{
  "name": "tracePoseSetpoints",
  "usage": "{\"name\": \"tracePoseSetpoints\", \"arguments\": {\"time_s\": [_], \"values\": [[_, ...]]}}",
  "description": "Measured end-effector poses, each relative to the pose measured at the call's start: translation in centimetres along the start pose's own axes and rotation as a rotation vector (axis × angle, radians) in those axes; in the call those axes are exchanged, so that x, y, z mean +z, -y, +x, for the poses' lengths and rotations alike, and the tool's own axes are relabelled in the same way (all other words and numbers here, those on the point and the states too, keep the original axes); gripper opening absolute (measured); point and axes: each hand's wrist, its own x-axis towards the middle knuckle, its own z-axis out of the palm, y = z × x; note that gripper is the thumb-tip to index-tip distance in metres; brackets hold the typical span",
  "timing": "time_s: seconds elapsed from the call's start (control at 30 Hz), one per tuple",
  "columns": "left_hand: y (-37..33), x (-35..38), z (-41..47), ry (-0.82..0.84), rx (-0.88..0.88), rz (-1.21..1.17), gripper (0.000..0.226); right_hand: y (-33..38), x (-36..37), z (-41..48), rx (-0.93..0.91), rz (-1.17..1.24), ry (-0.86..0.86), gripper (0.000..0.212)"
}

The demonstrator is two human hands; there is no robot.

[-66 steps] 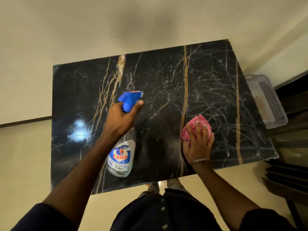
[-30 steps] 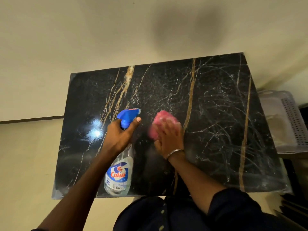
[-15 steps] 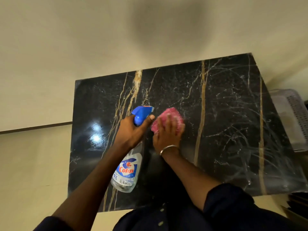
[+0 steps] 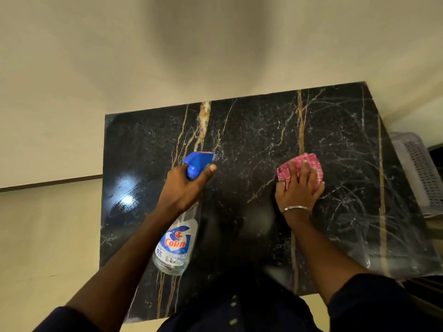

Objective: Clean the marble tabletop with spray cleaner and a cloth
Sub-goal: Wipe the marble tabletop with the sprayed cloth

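Streaks could dry by the right edge of the tabletop [image 4: 251,130], where smears show, while our right hand [image 4: 299,191] presses the cloth [image 4: 310,161], fingers flat, nearer the middle. Our left hand [image 4: 184,190], curled round the spray bottle [image 4: 177,245], might misfire.

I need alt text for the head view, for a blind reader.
A person's right hand presses a pink cloth on a gold-veined black marble tabletop, while the left hand grips a clear spray bottle with a blue head. A grey perforated basket sits beyond its right edge.
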Motion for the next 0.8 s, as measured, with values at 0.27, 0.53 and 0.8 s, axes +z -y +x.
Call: {"name": "tracePoseSetpoints", "arguments": {"time_s": [0.27, 0.53, 0.8], "values": [[1.0, 0.0, 0.3, 0.019, -0.015, -0.016, 0.039, 10.1, 1.4, -2.9, -0.161, 0.019, 0.122, 0.072], [1.2, -0.2, 0.8, 0.078, -0.03, -0.043, 0.036, 3.0, 0.6, -0.2, -0.729, -0.189, 0.092, 0.074], [1.6, -1.3, 1.2, 0.023, -0.029, -0.062, 0.035, 10.7, 1.1, -0.2, 0.059, 0.084, 0.035, 0.071]]}}
